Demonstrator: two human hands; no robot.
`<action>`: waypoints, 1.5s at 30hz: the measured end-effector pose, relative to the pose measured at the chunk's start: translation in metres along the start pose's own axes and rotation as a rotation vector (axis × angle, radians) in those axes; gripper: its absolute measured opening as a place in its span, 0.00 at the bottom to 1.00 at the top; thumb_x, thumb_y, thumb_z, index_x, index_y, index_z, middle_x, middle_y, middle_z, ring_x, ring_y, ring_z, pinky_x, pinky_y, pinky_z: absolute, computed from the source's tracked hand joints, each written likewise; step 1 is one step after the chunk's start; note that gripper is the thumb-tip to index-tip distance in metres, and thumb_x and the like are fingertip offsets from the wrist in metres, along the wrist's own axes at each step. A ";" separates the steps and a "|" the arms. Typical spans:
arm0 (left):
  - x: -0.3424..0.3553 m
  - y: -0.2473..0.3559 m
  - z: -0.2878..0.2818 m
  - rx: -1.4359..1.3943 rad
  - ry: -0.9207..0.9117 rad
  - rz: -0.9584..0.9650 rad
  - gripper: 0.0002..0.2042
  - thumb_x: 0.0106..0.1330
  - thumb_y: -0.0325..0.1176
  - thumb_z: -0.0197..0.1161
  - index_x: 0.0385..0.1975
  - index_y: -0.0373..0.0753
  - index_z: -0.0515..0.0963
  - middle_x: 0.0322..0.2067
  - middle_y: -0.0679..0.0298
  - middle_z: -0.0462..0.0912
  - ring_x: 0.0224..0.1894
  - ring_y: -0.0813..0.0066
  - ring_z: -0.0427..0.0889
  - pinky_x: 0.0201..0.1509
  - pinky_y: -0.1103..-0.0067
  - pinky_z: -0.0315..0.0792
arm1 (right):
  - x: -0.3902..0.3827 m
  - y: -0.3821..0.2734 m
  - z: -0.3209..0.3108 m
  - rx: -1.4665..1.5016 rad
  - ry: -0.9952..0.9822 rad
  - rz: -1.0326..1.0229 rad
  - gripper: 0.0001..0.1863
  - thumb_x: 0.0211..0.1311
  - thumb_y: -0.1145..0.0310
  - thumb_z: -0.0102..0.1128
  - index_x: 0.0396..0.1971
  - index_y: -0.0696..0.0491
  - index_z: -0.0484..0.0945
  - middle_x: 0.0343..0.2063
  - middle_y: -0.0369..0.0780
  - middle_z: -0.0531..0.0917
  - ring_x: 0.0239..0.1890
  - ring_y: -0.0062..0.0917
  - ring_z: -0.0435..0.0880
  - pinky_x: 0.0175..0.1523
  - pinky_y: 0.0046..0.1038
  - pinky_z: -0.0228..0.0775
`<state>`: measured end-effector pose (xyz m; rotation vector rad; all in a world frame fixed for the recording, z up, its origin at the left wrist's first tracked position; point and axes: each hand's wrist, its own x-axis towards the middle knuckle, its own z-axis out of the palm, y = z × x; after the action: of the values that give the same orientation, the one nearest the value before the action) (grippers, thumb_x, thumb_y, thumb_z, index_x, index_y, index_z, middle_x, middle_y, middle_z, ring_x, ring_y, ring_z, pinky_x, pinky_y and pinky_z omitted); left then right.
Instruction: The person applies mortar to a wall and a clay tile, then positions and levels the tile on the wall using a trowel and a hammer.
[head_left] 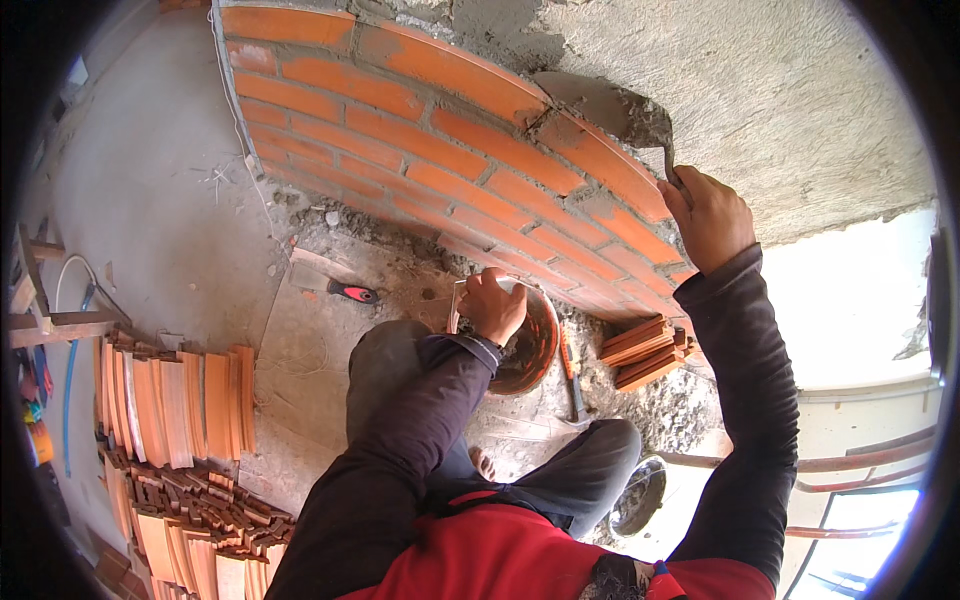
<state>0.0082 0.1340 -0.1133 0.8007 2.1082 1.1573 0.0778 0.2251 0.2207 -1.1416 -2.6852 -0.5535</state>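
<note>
My right hand (712, 218) is closed around the handle of a trowel (645, 120), whose blade carries grey mortar. The blade lies along the top edge of an orange brick wall (430, 145), against the rough plastered surface (770, 130) behind it. Below, my left hand (495, 305) is over the far side of an orange-rimmed bucket (548, 358), its fingers curled. A thin pale edge shows beside that hand, but what it grips is hidden. Grey mortar is partly visible inside the bucket.
A flat tool with a red-and-black handle (355, 293) lies on the floor left of the bucket. To its right are a hammer (573, 378) and stacked thin bricks (645, 352). Large brick piles (175, 405) stand at left. Another round container (638, 495) sits by my right knee.
</note>
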 end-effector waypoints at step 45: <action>0.038 -0.025 -0.010 -0.319 0.270 0.023 0.19 0.55 0.40 0.65 0.42 0.34 0.75 0.43 0.45 0.77 0.46 0.48 0.77 0.50 0.63 0.70 | -0.037 0.011 -0.007 0.335 -0.019 0.104 0.13 0.62 0.64 0.60 0.33 0.61 0.77 0.19 0.48 0.77 0.22 0.35 0.80 0.30 0.33 0.69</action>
<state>-0.0296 0.1460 -0.1390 0.5463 2.0488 1.6399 0.1111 0.2053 0.2188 -1.1818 -2.5830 -0.0709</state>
